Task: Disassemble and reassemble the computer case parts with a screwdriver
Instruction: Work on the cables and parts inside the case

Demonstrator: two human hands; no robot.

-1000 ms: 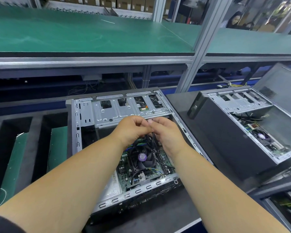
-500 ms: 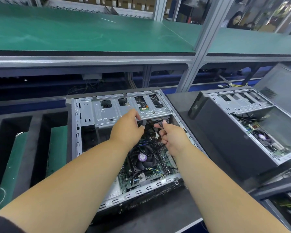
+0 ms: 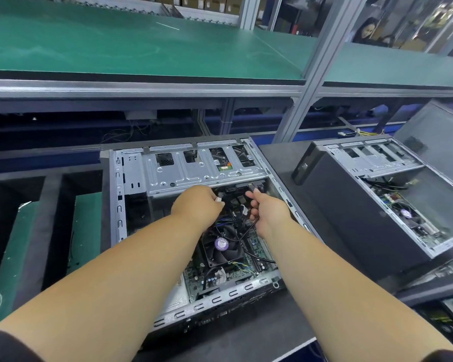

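- Head view: we see the open computer case (image 3: 131,178) lying on the bench, both hands inside it, just below the drive cage (image 3: 194,171).
- Our left hand (image 3: 196,207) pinches a small pale connector (image 3: 219,200); our right hand (image 3: 268,212) grips black cables (image 3: 246,226).
- Compared with half a second ago, the hands sit slightly further apart.

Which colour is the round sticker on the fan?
Purple, on the fan sticker; head view.

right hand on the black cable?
Touching. Head view: right hand has fingers curled around the thin black cable, which loops down from its grip.
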